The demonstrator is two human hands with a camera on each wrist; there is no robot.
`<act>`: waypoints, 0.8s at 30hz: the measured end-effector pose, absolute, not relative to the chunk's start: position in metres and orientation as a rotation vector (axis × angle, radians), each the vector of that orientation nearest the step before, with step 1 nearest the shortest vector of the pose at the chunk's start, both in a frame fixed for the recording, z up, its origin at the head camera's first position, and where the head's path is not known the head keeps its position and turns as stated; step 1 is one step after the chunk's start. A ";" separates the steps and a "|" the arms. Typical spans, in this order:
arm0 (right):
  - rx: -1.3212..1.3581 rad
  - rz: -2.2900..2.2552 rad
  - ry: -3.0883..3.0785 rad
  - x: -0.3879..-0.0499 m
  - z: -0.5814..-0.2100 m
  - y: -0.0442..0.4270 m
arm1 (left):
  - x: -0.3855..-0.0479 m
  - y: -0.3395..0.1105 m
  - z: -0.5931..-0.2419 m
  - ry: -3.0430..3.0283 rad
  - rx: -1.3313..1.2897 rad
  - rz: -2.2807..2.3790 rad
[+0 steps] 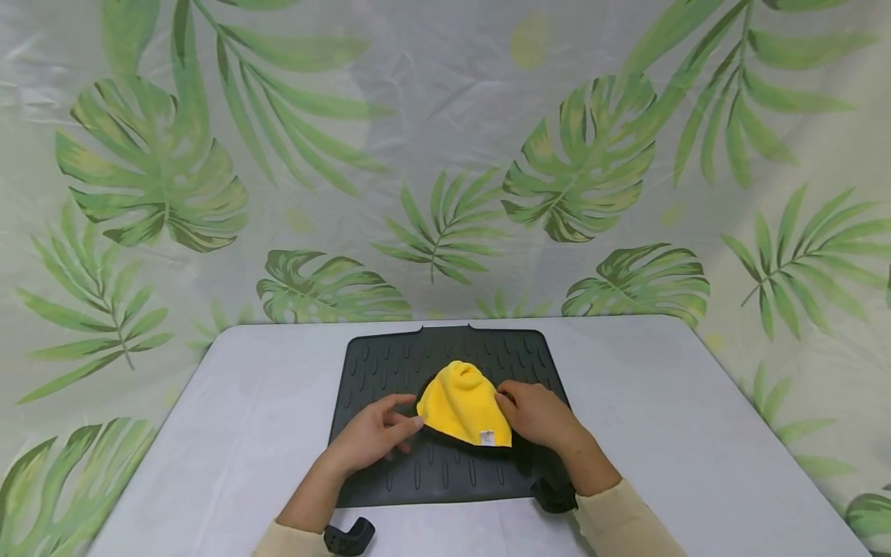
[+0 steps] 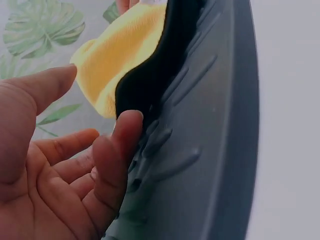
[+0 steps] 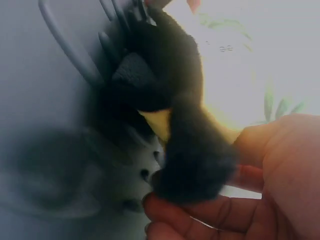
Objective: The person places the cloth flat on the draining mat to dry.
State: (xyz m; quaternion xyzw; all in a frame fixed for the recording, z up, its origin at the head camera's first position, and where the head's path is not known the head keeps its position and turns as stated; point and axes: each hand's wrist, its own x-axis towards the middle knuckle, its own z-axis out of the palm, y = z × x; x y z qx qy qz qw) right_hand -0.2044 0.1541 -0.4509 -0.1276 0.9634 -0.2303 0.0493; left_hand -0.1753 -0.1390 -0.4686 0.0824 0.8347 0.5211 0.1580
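Note:
A yellow cloth [image 1: 459, 402] with a dark border and a small white label stands bunched up over the black ridged mat. Its dark underside [image 3: 175, 65] shows in the right wrist view. My right hand [image 1: 539, 414] pinches the cloth at its right side, with dark fabric between thumb and fingers. Beside the cloth's left edge is my left hand [image 1: 372, 433], its fingers loosely spread. In the left wrist view the thumb and a fingertip lie close to the cloth's edge; whether they touch it I cannot tell.
The black mat [image 1: 390, 476] with raised ridges lies on a white table [image 1: 264, 410]. Behind hangs a curtain [image 1: 445, 139] printed with green leaves. A black wrist device [image 1: 349, 537] sits by the left wrist, another [image 1: 554, 495] by the right.

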 end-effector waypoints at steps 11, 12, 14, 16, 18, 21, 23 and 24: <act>-0.488 -0.965 2.817 -0.200 -0.448 0.144 | -0.174 -0.132 -0.470 2.055 0.190 1.818; -0.500 -0.992 2.804 -0.200 -0.448 0.143 | -0.174 -0.131 -0.470 2.023 0.191 1.841; -0.523 -1.035 2.785 -0.199 -0.448 0.141 | -0.173 -0.127 -0.471 1.966 0.193 1.880; -0.529 -1.064 2.779 -0.198 -0.447 0.139 | -0.173 -0.124 -0.472 1.934 0.194 1.904; -0.534 -1.085 2.774 -0.198 -0.447 0.138 | -0.172 -0.121 -0.473 1.934 0.185 1.916; -0.538 -1.091 2.779 -0.197 -0.447 0.137 | -0.170 -0.119 -0.474 2.019 0.146 1.906; -0.549 -1.089 2.791 -0.198 -0.447 0.137 | -0.169 -0.118 -0.476 2.116 0.105 1.874; -0.554 -1.089 2.797 -0.198 -0.447 0.138 | -0.169 -0.117 -0.477 2.163 0.081 1.856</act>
